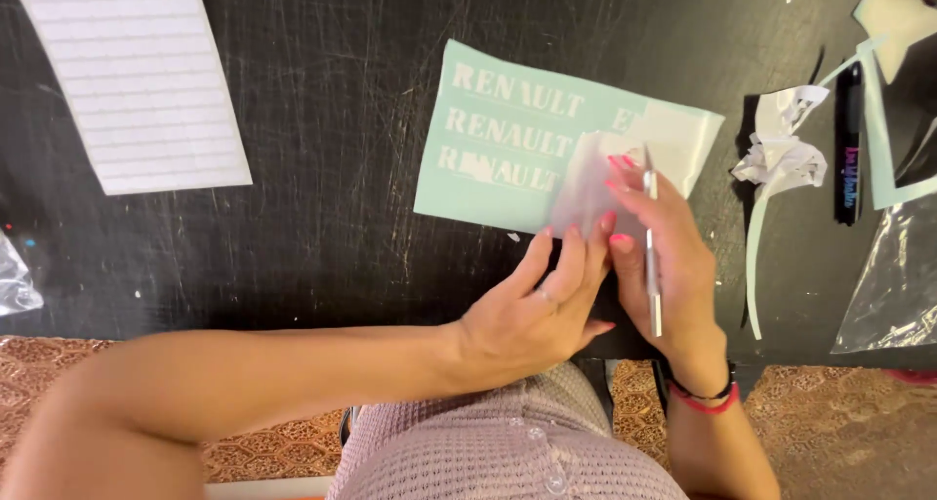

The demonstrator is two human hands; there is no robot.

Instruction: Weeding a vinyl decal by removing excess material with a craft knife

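Observation:
A mint-green vinyl sheet point(508, 129) with white cut-out lettering lies on the black work table point(322, 237). A strip of white vinyl point(586, 193) is lifted off its right part. My left hand point(532, 305) presses its fingertips on the sheet's lower right edge, touching the peeled strip. My right hand point(669, 266) grips a thin silver weeding tool point(652, 256), pointed up at the peeling spot, and pinches the white strip there.
A lined white sheet point(137, 76) lies at the far left. Crumpled vinyl scraps point(781, 154), a black marker point(850, 149), mint offcuts point(878, 129) and a clear plastic bag point(893, 285) sit at the right. A patterned floor shows below the table's near edge.

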